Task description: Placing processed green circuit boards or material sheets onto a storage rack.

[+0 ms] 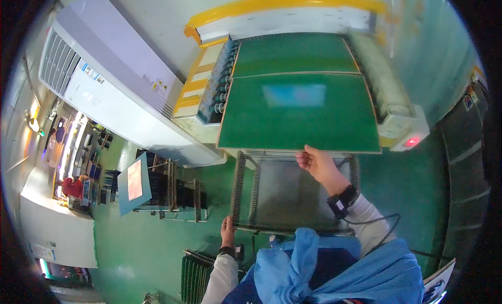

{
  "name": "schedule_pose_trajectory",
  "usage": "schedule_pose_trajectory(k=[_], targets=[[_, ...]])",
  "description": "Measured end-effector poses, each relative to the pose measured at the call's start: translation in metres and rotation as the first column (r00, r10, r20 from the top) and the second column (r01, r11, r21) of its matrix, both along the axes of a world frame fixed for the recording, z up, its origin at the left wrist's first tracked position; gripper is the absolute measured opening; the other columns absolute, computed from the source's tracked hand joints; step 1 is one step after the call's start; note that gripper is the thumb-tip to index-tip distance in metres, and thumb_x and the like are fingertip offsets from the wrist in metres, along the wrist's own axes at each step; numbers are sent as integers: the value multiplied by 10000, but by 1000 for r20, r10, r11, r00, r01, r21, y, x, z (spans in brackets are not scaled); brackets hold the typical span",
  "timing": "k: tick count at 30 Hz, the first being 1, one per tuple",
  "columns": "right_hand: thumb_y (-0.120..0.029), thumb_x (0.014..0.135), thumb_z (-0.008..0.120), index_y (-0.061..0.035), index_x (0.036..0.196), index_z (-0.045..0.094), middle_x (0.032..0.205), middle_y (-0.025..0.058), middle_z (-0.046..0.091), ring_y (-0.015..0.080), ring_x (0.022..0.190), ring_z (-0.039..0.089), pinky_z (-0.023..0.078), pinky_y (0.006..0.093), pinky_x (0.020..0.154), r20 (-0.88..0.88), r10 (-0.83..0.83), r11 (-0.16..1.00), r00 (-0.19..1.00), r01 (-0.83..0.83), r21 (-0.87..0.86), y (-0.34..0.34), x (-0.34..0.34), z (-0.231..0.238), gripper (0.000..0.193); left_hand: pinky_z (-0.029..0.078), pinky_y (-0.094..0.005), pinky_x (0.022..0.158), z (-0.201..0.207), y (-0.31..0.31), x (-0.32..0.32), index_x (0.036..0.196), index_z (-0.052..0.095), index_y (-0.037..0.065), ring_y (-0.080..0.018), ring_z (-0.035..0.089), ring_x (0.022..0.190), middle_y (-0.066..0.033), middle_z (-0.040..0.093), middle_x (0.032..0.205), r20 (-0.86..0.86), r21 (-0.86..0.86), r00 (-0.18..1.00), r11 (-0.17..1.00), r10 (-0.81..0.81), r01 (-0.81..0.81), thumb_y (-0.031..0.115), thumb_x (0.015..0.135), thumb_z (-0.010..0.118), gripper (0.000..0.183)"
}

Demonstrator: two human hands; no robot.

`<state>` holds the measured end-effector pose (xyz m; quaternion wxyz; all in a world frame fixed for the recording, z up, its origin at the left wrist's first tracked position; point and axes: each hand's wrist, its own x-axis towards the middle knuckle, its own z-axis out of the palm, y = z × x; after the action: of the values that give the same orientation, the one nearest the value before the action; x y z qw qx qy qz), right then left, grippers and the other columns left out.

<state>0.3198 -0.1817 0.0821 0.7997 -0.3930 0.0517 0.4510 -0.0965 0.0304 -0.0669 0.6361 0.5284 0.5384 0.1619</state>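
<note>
Two green flat panels lie end to end on a roller conveyor [222, 89]: a far panel [295, 54] and a near panel [298, 118], whose front edge overhangs toward me. My right hand [316, 164] is at that front edge, fingers curled, one digit over the panel's rim; the grip underneath is partly hidden. Below the panel stands a slotted rack [240, 191] with toothed side bars. My left hand [227, 232] is closed around its near left corner.
A tall white air conditioner [120, 100] stands left of the conveyor. Behind me at lower left is a rack of upright panels [194, 278]. Farther left, a cart [172, 191] carries a blue-grey board [125, 191]. A red light [412, 142] glows at the conveyor's right corner.
</note>
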Motion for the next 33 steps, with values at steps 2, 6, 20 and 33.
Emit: schedule_pose_trajectory(k=[2,6,20,33], targets=[[-280,1004,637,18,1036,665,999,143,727,220,835,670,554,370,766,-12,-9,1000,1000,9,13,-2,2,-3,301,476,-328,911,4,-2,5,1360,582,107,-148,569,1117,-18,612,1292,28,19,1000,1000,10,-10,482,1020,580,505],[-275,1007,633,25,1034,664,988,140,723,219,846,666,546,368,779,-2,-24,1000,1000,24,10,-1,0,6,303,490,-270,768,11,-6,8,1329,604,103,-86,589,937,9,645,1152,76,77,997,996,27,-33,457,1008,629,479],[-258,997,640,-7,989,663,954,126,718,208,820,655,537,376,783,-29,-41,999,999,41,-3,2,7,0,252,480,-268,766,4,-5,9,1350,598,62,-93,593,903,5,656,1088,81,21,995,998,53,-55,470,1000,635,538],[-240,1003,625,10,947,666,864,114,700,211,769,653,540,372,726,-8,-8,997,1000,8,75,14,21,-2,260,502,-277,787,-10,1,3,1327,608,49,-137,602,1050,-38,655,1240,43,37,998,999,37,-38,449,1029,585,500]])
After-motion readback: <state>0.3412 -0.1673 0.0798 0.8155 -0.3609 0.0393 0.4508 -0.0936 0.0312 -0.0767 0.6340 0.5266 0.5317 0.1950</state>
